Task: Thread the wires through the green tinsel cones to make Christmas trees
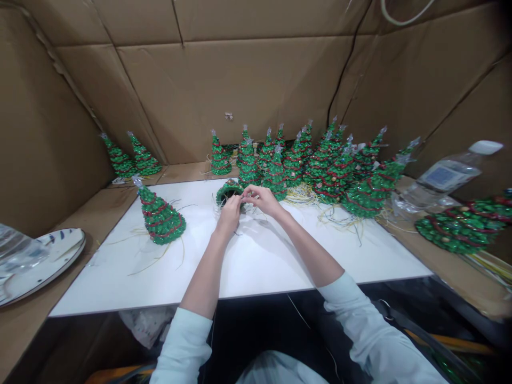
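A miniature Christmas tree (229, 186) lies on its side on the white board (264, 256), its dark hollow base turned toward me. Thin wires stick out around the opening. At the base's right edge, my left hand (231, 210) is closed in a pinch. My right hand (260, 198) meets it there, thumb and fingers pressed together. Whatever sits between the fingertips is too small to make out, perhaps wire ends. To the left, another green tree (160, 217) with red garland and a clear star stands upright, loose wires spreading from its foot.
Several finished-looking trees (294, 165) crowd the back and right, with wires trailing from them. Two trees (138, 157) stand at the back left. A plastic bottle (444, 176) leans at the right; a plate (64, 253) lies at the left. Cardboard walls (240, 74) enclose the table.
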Demonstrator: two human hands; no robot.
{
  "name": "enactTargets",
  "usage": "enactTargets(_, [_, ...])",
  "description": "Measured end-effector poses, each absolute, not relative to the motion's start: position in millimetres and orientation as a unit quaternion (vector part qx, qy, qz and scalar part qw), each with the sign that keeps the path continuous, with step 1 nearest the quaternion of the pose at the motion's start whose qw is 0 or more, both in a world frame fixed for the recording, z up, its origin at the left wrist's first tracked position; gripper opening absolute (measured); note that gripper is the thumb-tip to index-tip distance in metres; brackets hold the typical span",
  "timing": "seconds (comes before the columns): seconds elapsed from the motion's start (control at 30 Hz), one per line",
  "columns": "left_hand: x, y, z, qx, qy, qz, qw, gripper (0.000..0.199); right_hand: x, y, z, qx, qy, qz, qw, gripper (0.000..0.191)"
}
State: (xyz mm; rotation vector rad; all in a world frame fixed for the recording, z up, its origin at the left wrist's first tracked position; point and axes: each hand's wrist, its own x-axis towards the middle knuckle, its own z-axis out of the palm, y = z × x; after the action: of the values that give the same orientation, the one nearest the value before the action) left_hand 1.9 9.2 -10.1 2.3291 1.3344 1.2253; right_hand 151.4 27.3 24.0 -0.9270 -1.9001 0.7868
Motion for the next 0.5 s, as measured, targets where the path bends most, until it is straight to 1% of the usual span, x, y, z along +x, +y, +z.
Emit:
enactTargets(0.17, [1.5,9.7,-10.9,0.789,0.44,0.417,0.101,0.023,152.3,27.1,24.7,-0.362,-0.776,0.308,0.415,0.016])
enactTargets(0.3, [2.7,9.5,-10.0,0.781,0.447,0.423,0.11,0.023,153.0,26.8,25.3,-0.36,-0.771,0.326,0.412,0.017])
enactTargets(0.4, [4.3,9.4,-8.6,0.753,0.476,0.437,0.125,0.023,151.5,28.5,21.6,-0.354,-0.747,0.364,0.429,0.023])
enactTargets(0.5, [5.0,9.3,-7.3,0.728,0.499,0.443,0.153,0.025,146.4,31.4,15.8,-0.352,-0.696,0.433,0.452,0.03])
